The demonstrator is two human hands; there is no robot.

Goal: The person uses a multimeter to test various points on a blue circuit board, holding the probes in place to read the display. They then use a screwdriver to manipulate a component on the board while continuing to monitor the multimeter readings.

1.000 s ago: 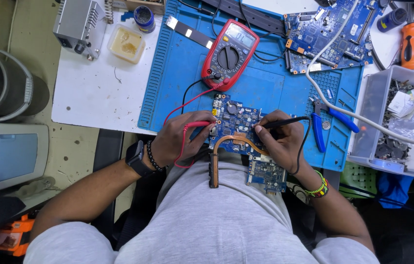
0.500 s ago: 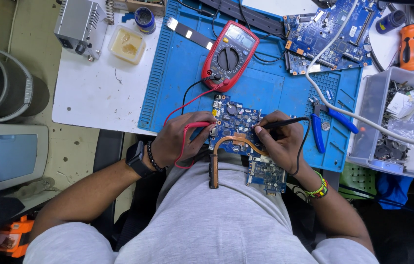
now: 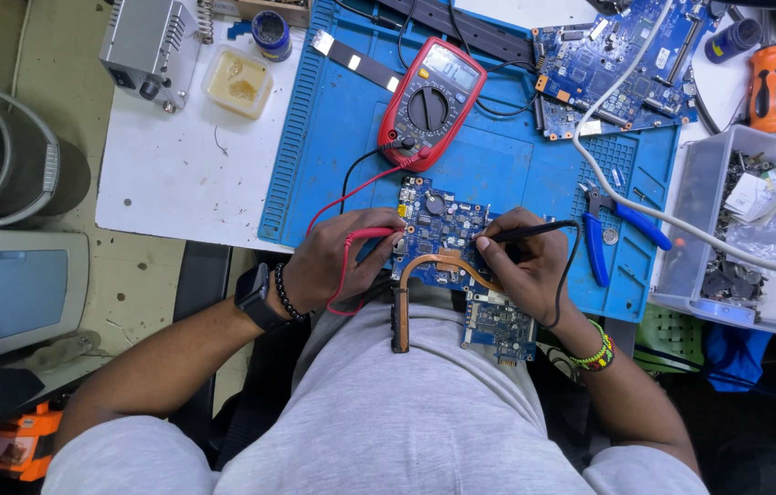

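At near edge of blue mat [image 3: 342,174] | blue circuit board with copper heat pipe [image 3: 443,234] lies between both hands | left hand [image 3: 337,257] fingers pinch red probe [image 3: 371,234], tip at board's left edge | right hand [image 3: 525,266] fingers pinch black probe [image 3: 534,231], tip pointing left onto board's right side, long axis crosswise.

Seen beyond the hands on a blue mat [image 3: 342,147]: a second circuit board [image 3: 617,69], far right. Right of the hands, blue-handled pliers [image 3: 621,229] and a clear bin [image 3: 745,229] of parts. Far left on the white worktop [image 3: 177,183], a grey metal box [image 3: 149,41] beside a yellowish tub [image 3: 236,81].
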